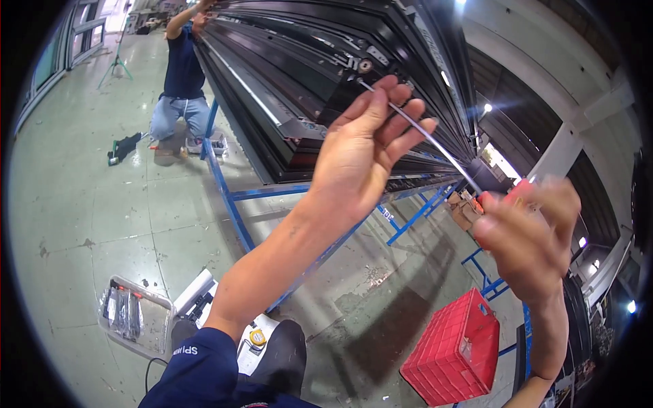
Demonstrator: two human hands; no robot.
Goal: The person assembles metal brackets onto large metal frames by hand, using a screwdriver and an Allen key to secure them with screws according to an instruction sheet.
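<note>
A long screwdriver (442, 149) with a thin metal shaft and a red handle slants across the view. My right hand (530, 238), smeared by motion, is wrapped round its handle. Near the tip, my left hand (360, 143) steadies the shaft between thumb and fingers, its other fingers loosely curled. The tip meets metal hardware beside a small round fitting (366, 66) on a black metal profile frame (272, 81); what exactly it touches is too small to tell. Several such long black frames lie together, held up by a blue metal stand (231, 211).
A person (183, 81) kneels at the far left, hands on the frames, near a power drill (126, 148) on the floor. A grey tray (163, 309) of packaged parts, a yellow tape measure (257, 338) and a red crate (442, 347) are below. Cardboard boxes (462, 214) stand behind.
</note>
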